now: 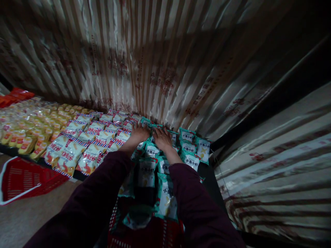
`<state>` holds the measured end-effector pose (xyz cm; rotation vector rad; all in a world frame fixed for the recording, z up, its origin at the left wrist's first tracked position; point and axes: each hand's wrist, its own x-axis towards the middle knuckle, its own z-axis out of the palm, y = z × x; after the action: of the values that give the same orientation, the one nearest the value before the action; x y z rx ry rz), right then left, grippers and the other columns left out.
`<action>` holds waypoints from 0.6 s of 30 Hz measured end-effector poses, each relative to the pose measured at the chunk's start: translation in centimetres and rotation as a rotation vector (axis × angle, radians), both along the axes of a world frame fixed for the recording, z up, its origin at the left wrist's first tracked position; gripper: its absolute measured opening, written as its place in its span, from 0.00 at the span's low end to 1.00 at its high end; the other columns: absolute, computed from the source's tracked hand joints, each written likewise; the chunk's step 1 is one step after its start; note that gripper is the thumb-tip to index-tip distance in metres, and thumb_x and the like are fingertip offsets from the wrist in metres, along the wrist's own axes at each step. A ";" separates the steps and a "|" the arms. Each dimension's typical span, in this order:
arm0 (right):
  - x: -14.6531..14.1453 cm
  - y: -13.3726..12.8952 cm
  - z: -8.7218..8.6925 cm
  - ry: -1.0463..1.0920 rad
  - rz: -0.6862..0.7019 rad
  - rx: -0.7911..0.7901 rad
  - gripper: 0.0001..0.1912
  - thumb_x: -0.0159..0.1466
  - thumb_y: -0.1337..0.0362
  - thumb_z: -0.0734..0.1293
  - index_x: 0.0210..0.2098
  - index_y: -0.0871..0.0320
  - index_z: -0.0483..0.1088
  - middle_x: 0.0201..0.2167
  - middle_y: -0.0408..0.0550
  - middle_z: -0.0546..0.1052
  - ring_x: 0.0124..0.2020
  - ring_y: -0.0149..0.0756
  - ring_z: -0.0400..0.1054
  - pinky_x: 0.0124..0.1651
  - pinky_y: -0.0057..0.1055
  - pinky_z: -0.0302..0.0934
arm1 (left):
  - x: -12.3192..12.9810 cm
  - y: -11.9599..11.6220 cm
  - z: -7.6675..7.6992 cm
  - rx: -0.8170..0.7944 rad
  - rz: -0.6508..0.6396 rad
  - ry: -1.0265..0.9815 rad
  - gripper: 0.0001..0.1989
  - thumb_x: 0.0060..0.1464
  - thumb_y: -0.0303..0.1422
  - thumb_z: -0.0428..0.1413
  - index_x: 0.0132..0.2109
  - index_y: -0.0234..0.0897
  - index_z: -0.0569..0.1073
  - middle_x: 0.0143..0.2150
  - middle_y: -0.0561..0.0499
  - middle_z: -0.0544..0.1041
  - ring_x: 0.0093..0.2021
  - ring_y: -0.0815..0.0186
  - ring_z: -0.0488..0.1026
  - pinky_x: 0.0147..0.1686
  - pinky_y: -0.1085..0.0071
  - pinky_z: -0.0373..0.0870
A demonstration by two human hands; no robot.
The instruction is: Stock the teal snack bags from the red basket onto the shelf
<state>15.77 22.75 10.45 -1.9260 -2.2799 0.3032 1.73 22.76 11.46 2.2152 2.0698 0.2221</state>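
Both my arms, in dark purple sleeves, stretch forward over a display of snack bags. My left hand [140, 133] lies with its fingers extended at the back, where the teal bags meet the striped ones. Just to its right, my right hand [162, 138] rests with fingers spread on the back teal bags. The teal-and-white snack bags [152, 151] stand in rows under and around both hands; some are hidden by my arms. One teal bag [167, 199] lies at the front edge, by my right forearm.
White snack bags with striped edges [94, 151] fill the display to the left, then yellow packaged snacks [27, 143]. A red basket [28, 179] sits at lower left; another red basket [144, 236] is below my arms, with a teal bag [137, 219] at it. Pleated curtains [165, 69] hang behind.
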 end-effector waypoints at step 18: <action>-2.9 -3.1 -0.4 0.057 0.084 0.003 0.27 0.70 0.53 0.48 0.64 0.54 0.59 0.65 0.44 0.62 0.69 0.48 0.42 0.68 0.49 0.38 | -2.2 -4.0 -1.1 0.082 -0.170 0.007 0.21 0.64 0.31 0.37 0.52 0.36 0.73 0.59 0.41 0.70 0.65 0.54 0.56 0.65 0.49 0.46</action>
<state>12.85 19.64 10.00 -1.7987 -2.3267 0.3590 -0.47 18.79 10.38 2.4269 1.8937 0.2896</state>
